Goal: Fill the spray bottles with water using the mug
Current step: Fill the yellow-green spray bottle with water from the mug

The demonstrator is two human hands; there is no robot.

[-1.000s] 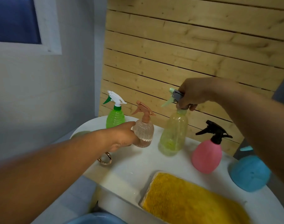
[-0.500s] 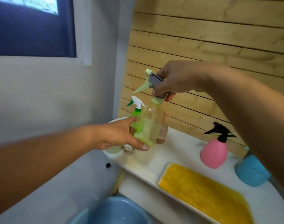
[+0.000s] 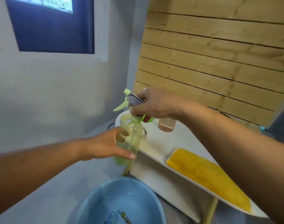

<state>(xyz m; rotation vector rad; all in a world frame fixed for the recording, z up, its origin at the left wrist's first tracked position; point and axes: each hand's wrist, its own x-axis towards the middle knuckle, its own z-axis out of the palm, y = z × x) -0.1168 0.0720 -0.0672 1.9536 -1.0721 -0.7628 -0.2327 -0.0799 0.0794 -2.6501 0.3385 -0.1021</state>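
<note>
A pale yellow-green translucent spray bottle [image 3: 131, 136] is held in the air just off the left end of the white table [image 3: 160, 143]. My left hand [image 3: 109, 145] grips its body from the left. My right hand [image 3: 152, 103] grips its grey and green trigger head from above. Behind the bottle a cream mug [image 3: 126, 118] with a gold handle stands on the table's left end. A ribbed peach spray bottle [image 3: 166, 126] stands further right, its top hidden by my right hand. A sliver of the bright green bottle [image 3: 147, 119] shows under my right hand.
A light blue basin [image 3: 120, 202] sits on the floor below the bottle. A yellow cloth [image 3: 207, 177] lies on the table at the right. Wooden slats back the table; a grey wall with a window is at the left.
The yellow-green bottle has been lifted off the table and carried left and down past the table's end. My left hand has closed round its body. The view has swung left and down.
</note>
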